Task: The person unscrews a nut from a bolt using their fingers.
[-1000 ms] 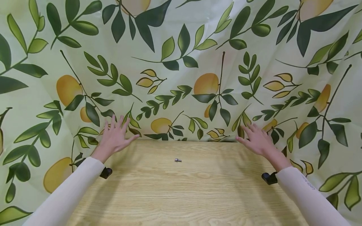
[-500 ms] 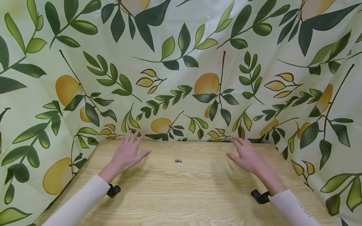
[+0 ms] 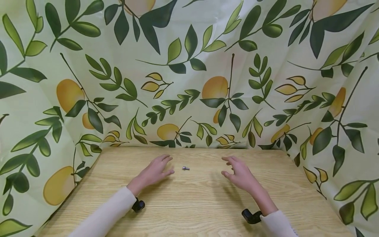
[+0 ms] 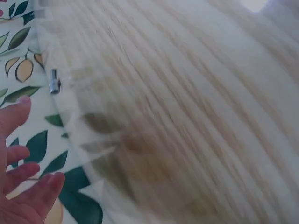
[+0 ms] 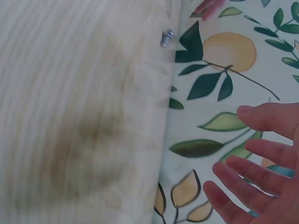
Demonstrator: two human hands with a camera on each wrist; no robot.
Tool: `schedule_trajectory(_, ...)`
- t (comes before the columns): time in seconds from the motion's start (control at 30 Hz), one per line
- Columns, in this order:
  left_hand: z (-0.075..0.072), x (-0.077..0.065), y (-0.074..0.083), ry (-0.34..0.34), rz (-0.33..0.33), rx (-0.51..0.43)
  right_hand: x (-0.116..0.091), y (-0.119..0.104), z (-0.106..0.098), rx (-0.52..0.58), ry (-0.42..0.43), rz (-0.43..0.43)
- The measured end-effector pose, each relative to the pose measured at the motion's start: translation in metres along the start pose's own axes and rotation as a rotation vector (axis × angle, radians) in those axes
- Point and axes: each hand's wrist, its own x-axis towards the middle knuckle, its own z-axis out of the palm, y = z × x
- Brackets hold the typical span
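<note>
A small silver bolt (image 3: 185,168) with a thick round head lies on its side on the wooden table. To its left, my left hand (image 3: 154,170) hovers with relaxed fingers and the thumb apart from them. My right hand (image 3: 241,174) is on the other side, farther off, its fingers loosely bent towards the bolt. Neither hand touches anything. In the left wrist view the bolt (image 4: 54,84) shows beyond the spread fingers of the left hand (image 4: 28,182). The right wrist view has the bolt (image 5: 167,38) well apart from the right hand (image 5: 266,163).
The light wood tabletop (image 3: 189,204) ends at a cloth backdrop (image 3: 189,79) printed with fruit and leaves, which rises behind it and along both sides. A black wrist camera (image 3: 138,204) sits at the left wrist, and another camera (image 3: 251,216) at the right.
Both hands have come down from the back corners of the table and moved inward towards the bolt. Their fingers were spread wide and are now more relaxed. The bolt has stayed in place.
</note>
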Motion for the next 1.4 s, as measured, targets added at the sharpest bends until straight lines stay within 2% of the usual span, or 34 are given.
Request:
schedule_trajectory(0.3, 0.024, 0.026, 0.01, -0.058, 0.068, 0.073, 0.004, -0.014, 0.028, 0.116, -0.045, 0.04)
schedule_trajectory(0.43, 0.032, 0.04, 0.011, -0.055, 0.091, 0.058, 0.006, -0.02, 0.036, 0.15, -0.048, 0.05)
schedule_trajectory(0.63, 0.041, 0.054, 0.012, -0.039, 0.094, -0.018, 0.009, -0.027, 0.045, 0.168, -0.083, 0.01)
schedule_trajectory(0.77, 0.043, 0.059, 0.014, -0.046, 0.059, -0.092, 0.012, -0.031, 0.047, 0.178, -0.09, 0.017)
schedule_trajectory(0.97, 0.044, 0.06, 0.012, -0.039, 0.021, -0.14, 0.015, -0.034, 0.051, 0.203, -0.099, 0.042)
schedule_trajectory(1.1, 0.042, 0.055, 0.013, -0.01, -0.004, -0.178, 0.016, -0.035, 0.053, 0.215, -0.095, 0.049)
schedule_trajectory(1.4, 0.036, 0.036, 0.032, 0.076, -0.044, -0.401, 0.017, -0.042, 0.045, 0.352, -0.069, 0.034)
